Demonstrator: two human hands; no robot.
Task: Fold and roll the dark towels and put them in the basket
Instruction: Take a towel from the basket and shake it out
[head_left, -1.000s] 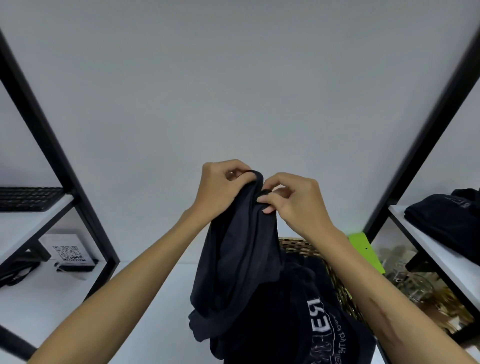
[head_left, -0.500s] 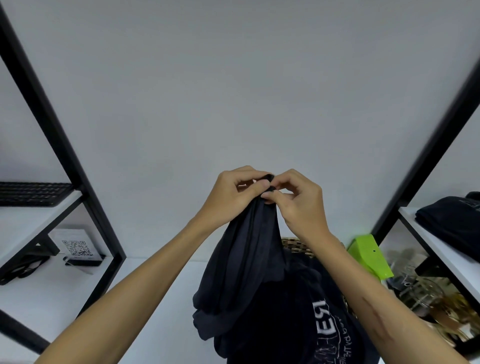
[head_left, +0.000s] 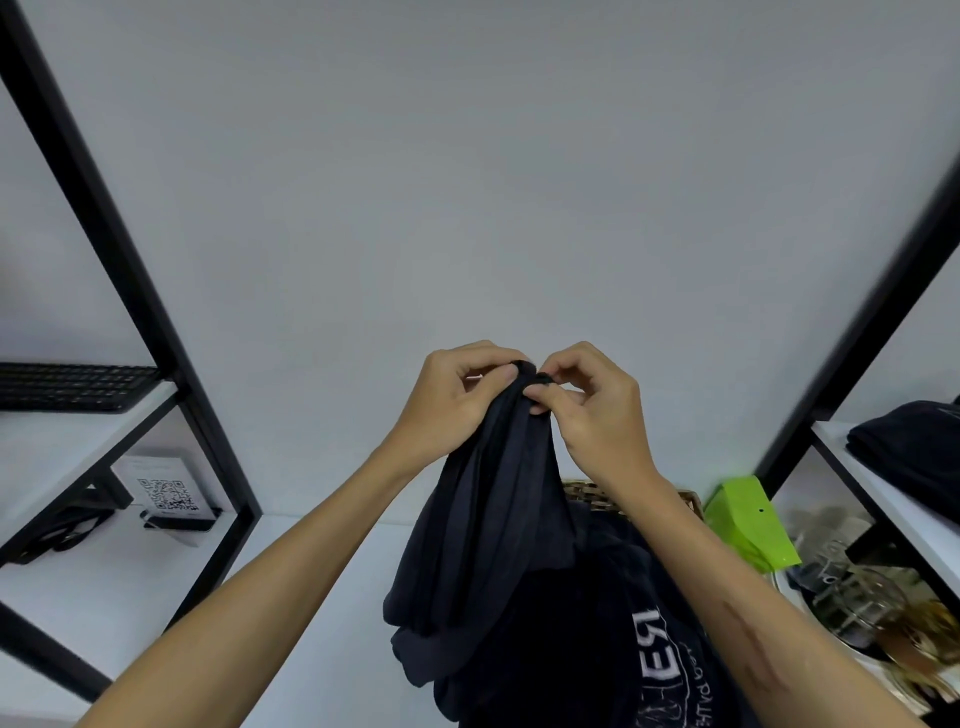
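A dark towel (head_left: 488, 519) hangs in front of me, held up by its top edge. My left hand (head_left: 452, 410) grips that edge from the left. My right hand (head_left: 592, 410) pinches it from the right, and the two hands nearly touch. Under the towel lies more dark cloth with white lettering (head_left: 660, 660), heaped over a woven basket (head_left: 582, 491) whose rim shows just behind my right wrist. Another dark folded towel (head_left: 914, 452) lies on the right shelf.
Black shelf frames stand at the left (head_left: 130, 291) and right (head_left: 857, 358). A keyboard (head_left: 72, 384) sits on the left shelf, with a QR card (head_left: 166, 491) below. A green box (head_left: 748, 519) and glass jars (head_left: 857, 597) crowd the right side. The white tabletop (head_left: 311, 597) stretches left of the basket.
Both hands have bunched closer together on the towel's top edge, and the view has tilted upward slightly. The towel still hangs between them.
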